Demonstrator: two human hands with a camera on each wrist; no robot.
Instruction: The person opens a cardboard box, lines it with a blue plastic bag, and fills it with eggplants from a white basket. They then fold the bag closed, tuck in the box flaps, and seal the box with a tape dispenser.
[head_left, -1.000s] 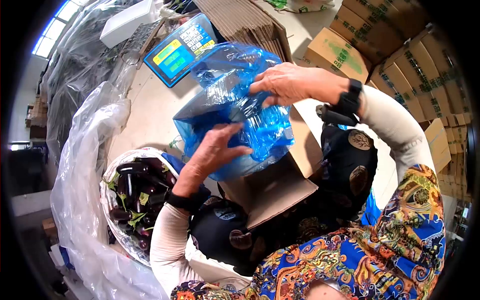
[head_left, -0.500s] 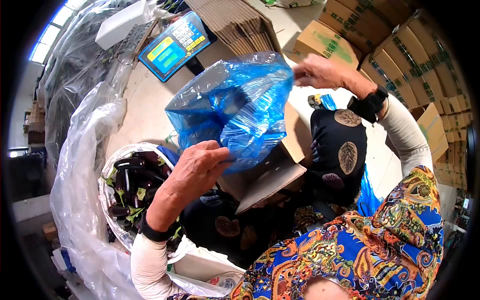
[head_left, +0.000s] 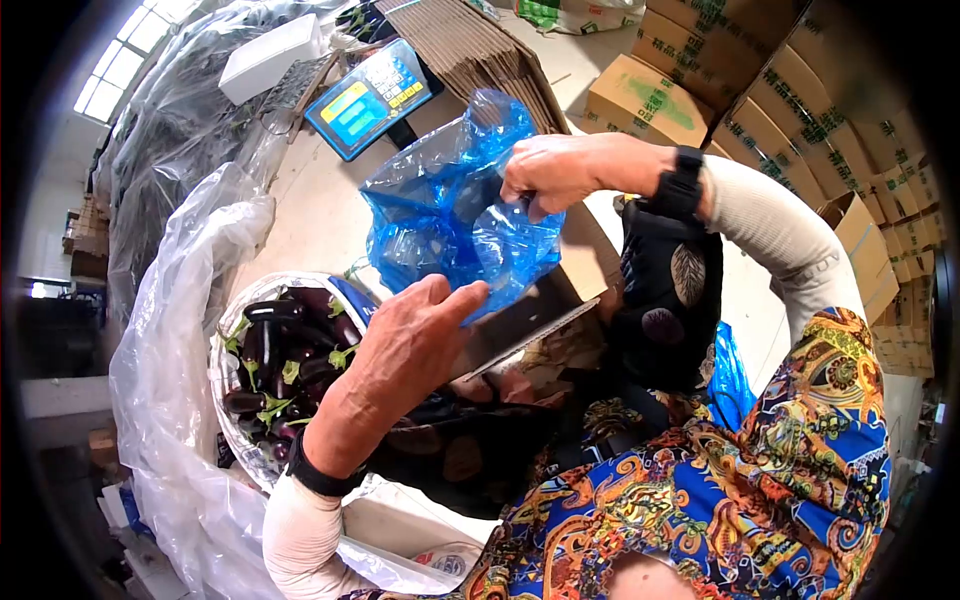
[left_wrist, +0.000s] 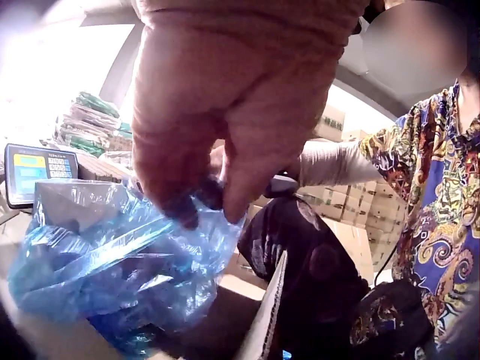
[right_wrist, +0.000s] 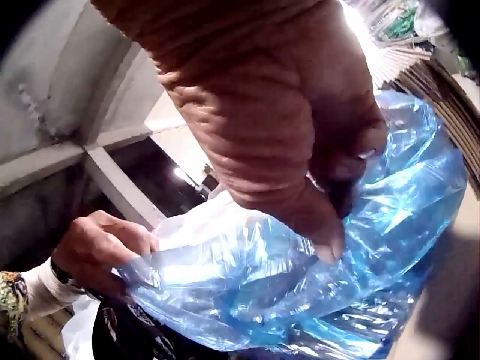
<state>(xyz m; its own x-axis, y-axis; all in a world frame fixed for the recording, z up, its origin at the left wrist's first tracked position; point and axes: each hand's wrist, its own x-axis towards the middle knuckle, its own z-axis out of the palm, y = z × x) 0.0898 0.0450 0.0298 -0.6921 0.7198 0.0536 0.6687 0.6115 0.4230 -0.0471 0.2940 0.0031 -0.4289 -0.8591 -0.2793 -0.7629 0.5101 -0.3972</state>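
A translucent blue plastic bag (head_left: 420, 215) stands spread over a cardboard box (head_left: 525, 335), hiding much of the box's opening. My left hand (head_left: 415, 335) pinches the bag's near edge between thumb and fingers; the left wrist view shows the film (left_wrist: 135, 262) bunched under those fingertips. On the far right side of the bag, my right hand (head_left: 570, 175) grips its rim with curled fingers. In the right wrist view the thumb presses on the crinkled film (right_wrist: 277, 277), and the left hand (right_wrist: 101, 251) holds the same bag's edge beyond.
A lined basket of eggplants (head_left: 280, 350) stands at the left. Behind the bag are a scale display (head_left: 370, 100) and a stack of flattened cardboard (head_left: 470, 50). Printed cartons (head_left: 650, 100) are piled at the right. Clear plastic sheeting (head_left: 180, 300) drapes along the left side.
My right hand has left the bag's outer right side and come back onto its rim, moving inward. The left hand keeps its pinch on the near edge, and the bag has drawn narrower.
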